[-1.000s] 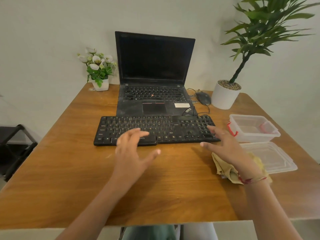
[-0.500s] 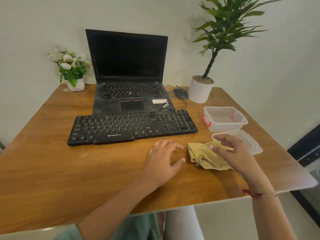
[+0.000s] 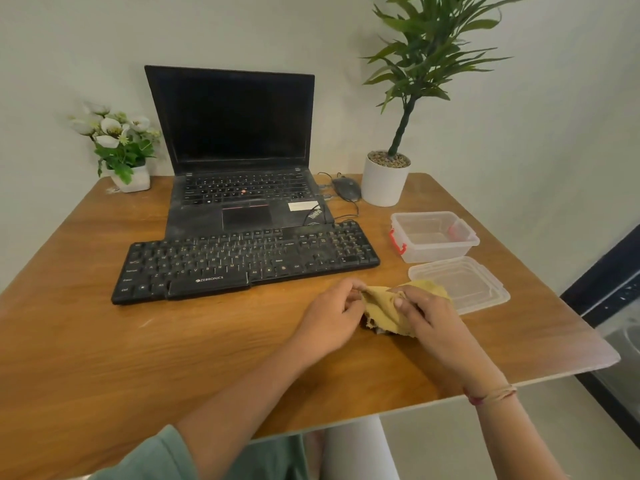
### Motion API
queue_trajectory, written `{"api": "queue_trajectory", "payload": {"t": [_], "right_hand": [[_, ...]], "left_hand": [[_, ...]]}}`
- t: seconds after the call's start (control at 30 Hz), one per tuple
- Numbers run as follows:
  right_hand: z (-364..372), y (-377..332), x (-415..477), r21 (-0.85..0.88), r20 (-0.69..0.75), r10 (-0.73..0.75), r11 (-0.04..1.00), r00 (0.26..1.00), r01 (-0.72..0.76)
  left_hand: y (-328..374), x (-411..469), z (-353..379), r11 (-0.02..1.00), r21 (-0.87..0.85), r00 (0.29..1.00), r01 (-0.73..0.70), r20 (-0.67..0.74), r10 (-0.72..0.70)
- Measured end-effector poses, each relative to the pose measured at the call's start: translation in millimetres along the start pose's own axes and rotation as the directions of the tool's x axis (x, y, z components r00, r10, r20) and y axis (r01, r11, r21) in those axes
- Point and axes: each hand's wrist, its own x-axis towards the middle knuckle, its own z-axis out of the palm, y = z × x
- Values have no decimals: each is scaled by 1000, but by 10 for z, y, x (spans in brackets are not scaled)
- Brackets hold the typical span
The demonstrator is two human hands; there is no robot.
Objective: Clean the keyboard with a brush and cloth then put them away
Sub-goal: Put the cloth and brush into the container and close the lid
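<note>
Yellow cloth (image 3: 384, 311) lies bunched on the wooden counter (image 3: 138, 358), near the front edge and a little right of centre, and both of the person's hands are on it. The left hand (image 3: 332, 317) has its fingers (image 3: 349, 289) curled in, pinching the cloth's left edge between thumb and fingertips. The right hand (image 3: 427, 315) rests over the right part of the cloth, fingers bent and closed on a fold of it, so the fabric is stretched slightly between the two hands. A thin thread band (image 3: 491, 394) circles the right wrist, and a green sleeve (image 3: 156, 455) shows at the left arm.

Just beyond the hands sits the black keyboard (image 3: 242, 263), lying flat across the middle of the counter with its keys looking dusty. Behind it, touching or nearly touching its far edge, stands an open black laptop (image 3: 239, 150) with a dark screen. To the right of the laptop is a dark mouse (image 3: 346, 188) with its cable trailing, and beside that a white pot holding a tall green plant (image 3: 398, 161). At the far left corner stands a small white pot of white flowers (image 3: 121, 147).

Right of the keyboard sits a clear plastic box (image 3: 434, 237) with red clips, open. Its clear lid (image 3: 464, 284) lies flat on the counter just nearer, right next to the cloth. I cannot spot a brush from where I stand.
</note>
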Motion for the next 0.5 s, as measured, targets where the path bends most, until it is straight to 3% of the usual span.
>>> {"api": "queue_trajectory", "payload": {"t": [0.13, 0.27, 0.4, 0.5], "right_hand": [[-60, 66, 78, 249, -118, 126, 964, 985, -93], [-220, 39, 140, 491, -149, 218, 863, 965, -119], [-372, -89, 170, 698, -161, 323, 705, 933, -124], [-448, -233, 205, 721, -223, 315, 690, 923, -61]], "left_hand": [[79, 101, -32, 994, -92, 998, 49, 31, -47], [205, 216, -26, 991, -95, 988, 95, 134, -82], [346, 314, -63, 973, -204, 992, 109, 78, -95], [436, 299, -96, 930, -341, 990, 139, 38, -134]]}}
